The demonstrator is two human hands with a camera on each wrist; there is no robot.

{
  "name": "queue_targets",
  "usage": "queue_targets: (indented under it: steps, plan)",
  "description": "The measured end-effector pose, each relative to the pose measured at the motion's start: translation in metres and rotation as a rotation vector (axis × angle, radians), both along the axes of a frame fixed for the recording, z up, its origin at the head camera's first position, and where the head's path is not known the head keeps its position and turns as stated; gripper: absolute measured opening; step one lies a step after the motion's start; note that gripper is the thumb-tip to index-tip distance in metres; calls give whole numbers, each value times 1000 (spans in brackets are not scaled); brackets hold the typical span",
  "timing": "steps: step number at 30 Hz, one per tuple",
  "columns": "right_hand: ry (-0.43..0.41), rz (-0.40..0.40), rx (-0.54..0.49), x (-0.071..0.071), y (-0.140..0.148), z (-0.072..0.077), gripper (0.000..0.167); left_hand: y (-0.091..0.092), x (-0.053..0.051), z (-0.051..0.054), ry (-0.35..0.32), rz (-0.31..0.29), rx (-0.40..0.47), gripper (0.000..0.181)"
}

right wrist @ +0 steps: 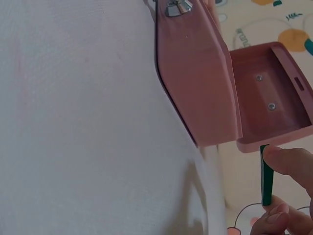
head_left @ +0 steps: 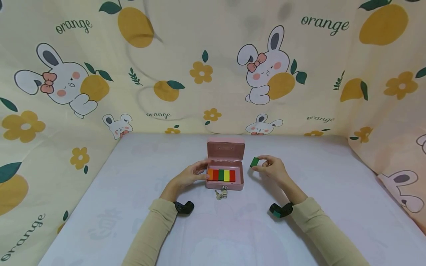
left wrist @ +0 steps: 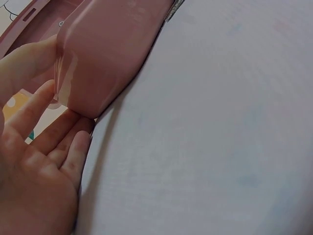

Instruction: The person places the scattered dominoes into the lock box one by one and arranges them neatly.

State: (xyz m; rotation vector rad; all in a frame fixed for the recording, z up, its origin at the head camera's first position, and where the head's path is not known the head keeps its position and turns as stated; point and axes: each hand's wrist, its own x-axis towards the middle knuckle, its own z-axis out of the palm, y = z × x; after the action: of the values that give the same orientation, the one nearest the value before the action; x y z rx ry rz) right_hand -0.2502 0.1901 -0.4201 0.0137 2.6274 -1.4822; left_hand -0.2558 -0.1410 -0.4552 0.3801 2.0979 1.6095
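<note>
A pink metal cash box stands on the table with its lid raised. Inside, several coloured blocks lie side by side in a row: orange, red, green, yellow and red. My left hand holds the box by its left side; in the left wrist view its thumb and fingers lie against the pink wall. To the right of the box, my right hand pinches a green block between thumb and fingers, raised above the table. The right wrist view shows that green block edge-on.
Keys hang from the lock at the box's front. A white cloth covers the table. Behind rises a cream curtain printed with rabbits and oranges. Each wrist wears a black camera.
</note>
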Motion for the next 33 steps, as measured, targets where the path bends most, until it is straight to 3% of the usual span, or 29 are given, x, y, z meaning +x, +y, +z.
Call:
queue_targets:
  steps: [19, 33]
  plan:
    - [7, 58, -1, 5, -11, 4, 54, 0, -2, -3, 4, 13, -9, 64]
    - [18, 98, -15, 9, -17, 6, 52, 1, -2, -3, -49, 60, 8, 63]
